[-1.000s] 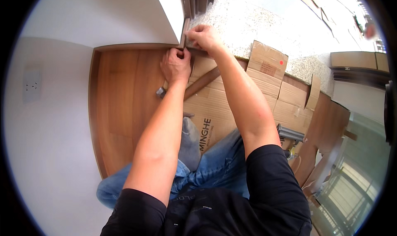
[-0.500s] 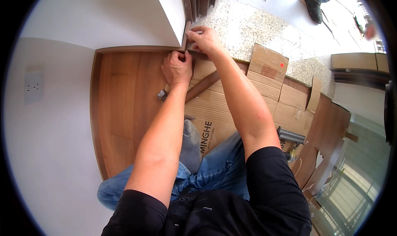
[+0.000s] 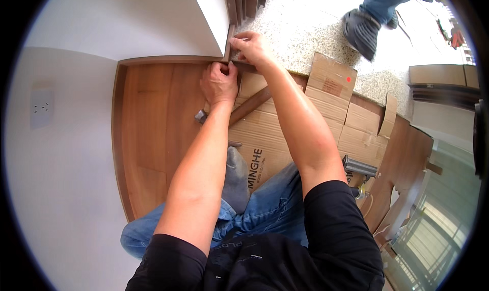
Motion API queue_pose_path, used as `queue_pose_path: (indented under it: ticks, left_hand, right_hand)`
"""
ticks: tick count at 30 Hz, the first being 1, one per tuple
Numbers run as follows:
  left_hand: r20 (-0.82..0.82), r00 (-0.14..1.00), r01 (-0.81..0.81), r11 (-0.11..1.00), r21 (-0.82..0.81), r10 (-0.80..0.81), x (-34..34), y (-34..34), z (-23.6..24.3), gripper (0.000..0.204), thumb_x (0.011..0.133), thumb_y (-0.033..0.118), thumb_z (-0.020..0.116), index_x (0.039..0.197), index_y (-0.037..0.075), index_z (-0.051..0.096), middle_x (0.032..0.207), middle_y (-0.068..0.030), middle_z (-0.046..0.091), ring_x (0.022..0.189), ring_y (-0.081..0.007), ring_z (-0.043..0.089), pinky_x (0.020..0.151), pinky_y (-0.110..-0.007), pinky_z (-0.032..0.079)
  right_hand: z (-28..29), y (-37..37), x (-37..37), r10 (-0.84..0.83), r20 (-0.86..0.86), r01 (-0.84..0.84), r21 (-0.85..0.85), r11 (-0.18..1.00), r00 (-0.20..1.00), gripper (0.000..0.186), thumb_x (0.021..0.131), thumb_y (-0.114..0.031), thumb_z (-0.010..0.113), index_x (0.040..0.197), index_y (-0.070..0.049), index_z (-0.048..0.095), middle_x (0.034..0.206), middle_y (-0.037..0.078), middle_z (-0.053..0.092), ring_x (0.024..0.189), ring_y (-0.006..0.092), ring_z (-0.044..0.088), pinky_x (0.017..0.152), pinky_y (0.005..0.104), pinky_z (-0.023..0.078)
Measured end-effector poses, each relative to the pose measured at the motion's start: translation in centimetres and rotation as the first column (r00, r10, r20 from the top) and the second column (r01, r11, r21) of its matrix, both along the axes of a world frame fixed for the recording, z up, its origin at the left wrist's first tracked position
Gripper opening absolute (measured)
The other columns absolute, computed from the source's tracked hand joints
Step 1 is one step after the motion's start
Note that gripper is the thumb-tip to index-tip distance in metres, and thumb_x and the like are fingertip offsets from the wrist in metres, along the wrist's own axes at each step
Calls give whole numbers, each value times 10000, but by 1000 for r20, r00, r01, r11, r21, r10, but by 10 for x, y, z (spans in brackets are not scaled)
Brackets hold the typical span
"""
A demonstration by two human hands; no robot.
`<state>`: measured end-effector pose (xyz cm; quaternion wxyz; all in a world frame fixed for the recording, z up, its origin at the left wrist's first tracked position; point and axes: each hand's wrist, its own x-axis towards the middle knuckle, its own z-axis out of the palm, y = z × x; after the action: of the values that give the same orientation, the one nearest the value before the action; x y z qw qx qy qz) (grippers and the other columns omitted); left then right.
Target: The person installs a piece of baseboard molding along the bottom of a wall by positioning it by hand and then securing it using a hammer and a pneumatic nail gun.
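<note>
At the outside corner of the white wall, my right hand [image 3: 250, 47] has its thumb and fingers closed on a short piece of brown skirting board [image 3: 229, 45]. Just below the corner, my left hand [image 3: 220, 83] is curled, fingertips near the end of the long brown skirting board [image 3: 168, 60]. What those fingertips hold, if anything, is hidden. A hammer [image 3: 200, 116] lies beside my left wrist, its handle mostly covered. Between my forearms, a loose brown strip [image 3: 250, 106] rests slantwise on flattened cardboard [image 3: 265, 130].
Wood flooring [image 3: 147, 112] spreads left of my arms. A nail gun [image 3: 359, 166] with a hose lies beside my right elbow. Speckled stone floor [image 3: 285, 36] begins beyond the cardboard, where another person's shoe [image 3: 360, 33] is close. A wall socket [image 3: 42, 108] is at left.
The other person's foot has stepped nearer, down and to the left. Both my hands stay at the corner in nearly the same pose.
</note>
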<state>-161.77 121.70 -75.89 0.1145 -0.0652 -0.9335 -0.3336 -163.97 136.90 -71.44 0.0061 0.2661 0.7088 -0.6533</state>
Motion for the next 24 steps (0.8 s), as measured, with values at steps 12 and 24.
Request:
queue_pose_path:
  ticks: [12, 24]
  left_hand:
    - [7, 1000, 7, 1000, 12, -7, 0, -2, -1, 335, 907, 392, 749, 773, 100, 653, 845, -98, 713, 893, -360, 681, 810, -526, 518]
    - [13, 1000, 7, 1000, -2, -7, 0, -1, -1, 332, 904, 388, 754, 773, 99, 658, 844, -98, 728, 878, -366, 688, 804, -527, 520]
  right_hand:
    - [1, -5, -1, -52, 16, 53, -22, 998, 998, 323, 958, -247, 771, 1166, -1, 748, 939, 88, 788, 667, 146, 714, 575, 304, 570]
    - [-2, -4, -3, -86, 20, 86, 17, 996, 996, 362, 948, -238, 745, 1222, -1, 754, 884, 80, 789, 655, 133, 705, 578, 296, 563]
